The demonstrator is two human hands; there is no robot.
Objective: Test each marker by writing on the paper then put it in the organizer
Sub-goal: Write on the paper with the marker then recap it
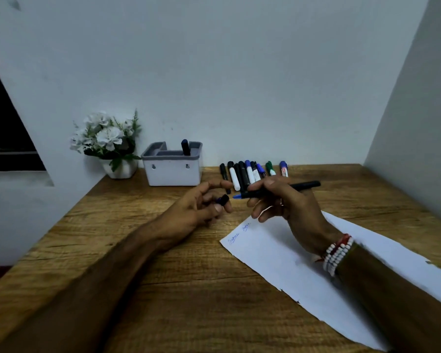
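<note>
Here the hands hold uncapped marker (290, 188) and cap (223, 199) apart.

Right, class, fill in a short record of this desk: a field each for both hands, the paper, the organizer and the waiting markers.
left hand: holds a cap
right hand: grips an uncapped marker, blue tip toward the cap
paper: on the table, two blue scribbles near its far corner
organizer: one capped marker upright inside
waiting markers: a row on the table, right of the organizer
</note>
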